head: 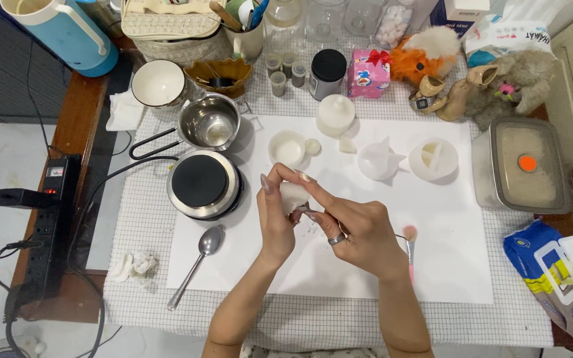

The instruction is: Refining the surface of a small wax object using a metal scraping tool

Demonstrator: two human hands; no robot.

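Between both hands, upright white lump (293,197)

One spoon (197,264), two stuffed toys (428,58).

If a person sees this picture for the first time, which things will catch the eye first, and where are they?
At the centre, the left hand and the right hand hold a small white piece together above the white sheet. Left of them a round black-topped hot plate stands with a steel pot behind it. At the far edge, an orange plush toy and a pink gift box stand out by colour.
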